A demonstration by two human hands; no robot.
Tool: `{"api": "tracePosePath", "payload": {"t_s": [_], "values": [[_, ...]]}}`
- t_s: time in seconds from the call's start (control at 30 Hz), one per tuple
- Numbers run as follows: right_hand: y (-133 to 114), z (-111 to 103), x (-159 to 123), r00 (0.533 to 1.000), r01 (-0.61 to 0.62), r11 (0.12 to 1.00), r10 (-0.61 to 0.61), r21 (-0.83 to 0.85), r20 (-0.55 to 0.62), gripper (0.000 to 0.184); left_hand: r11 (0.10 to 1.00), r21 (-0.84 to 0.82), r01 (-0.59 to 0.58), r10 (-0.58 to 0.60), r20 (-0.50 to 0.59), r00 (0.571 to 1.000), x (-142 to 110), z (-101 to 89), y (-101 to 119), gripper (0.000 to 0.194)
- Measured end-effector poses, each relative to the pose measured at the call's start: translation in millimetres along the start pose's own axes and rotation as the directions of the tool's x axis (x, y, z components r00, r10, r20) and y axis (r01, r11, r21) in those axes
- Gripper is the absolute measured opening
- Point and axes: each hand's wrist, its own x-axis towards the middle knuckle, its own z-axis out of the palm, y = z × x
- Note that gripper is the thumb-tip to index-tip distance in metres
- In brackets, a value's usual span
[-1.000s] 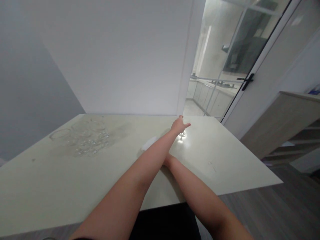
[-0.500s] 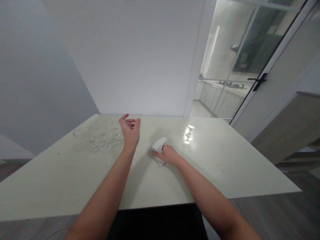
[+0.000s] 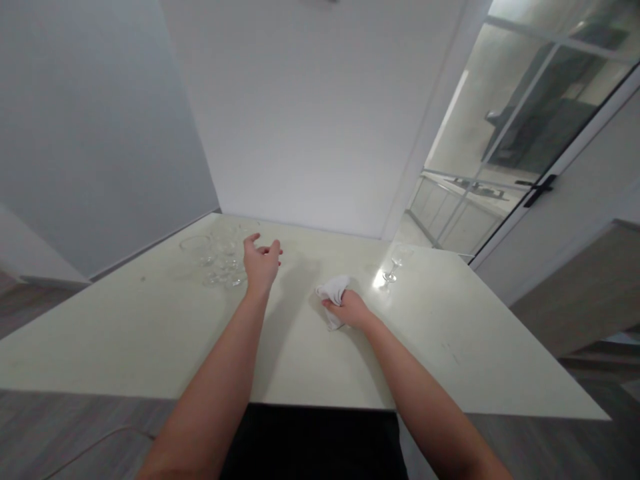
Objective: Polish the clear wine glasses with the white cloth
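Observation:
My left hand (image 3: 262,264) is raised over the table, beside the glasses on the left. Its fingers are loosely curled and apart from the thumb, with nothing visible between them. My right hand (image 3: 354,309) grips a bunched white cloth (image 3: 333,291) at the middle of the table, its fingers partly hidden in the folds. Several clear stemmed glasses (image 3: 225,257) stand close together left of my left hand; their outlines overlap and are faint. A single stemmed glass (image 3: 393,264) stands beyond my right hand, to the right.
The pale, glossy table (image 3: 125,333) reaches back to a white wall (image 3: 310,120). At the right is a door with a black handle (image 3: 540,190), and glass panes beside it show a kitchen. A cable (image 3: 105,437) lies on the floor at the lower left.
My view has tilted and shifted, so the table and door sit differently. My right hand still holds the cloth, and my left hand keeps nearly the same raised pose.

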Motion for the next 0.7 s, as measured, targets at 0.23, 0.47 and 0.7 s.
{"api": "tracePosePath", "payload": {"t_s": [0.23,0.47,0.7], "values": [[-5,-1,-2,0.999,0.018,0.991,-0.012,-0.134,0.049,0.034,0.805,0.574,-0.15,0.141,0.061,0.988,0,-12.2,2,0.051],[-10,0,-2,0.996,0.051,0.896,-0.011,-0.441,0.094,0.038,0.624,0.773,-0.114,0.06,0.099,0.993,-2,-15.4,14,0.038],[0,2,1,0.983,-0.103,0.988,0.082,-0.119,-0.166,0.074,0.604,0.759,-0.243,0.114,0.22,0.969,-10,-8.4,16,0.025]]}}
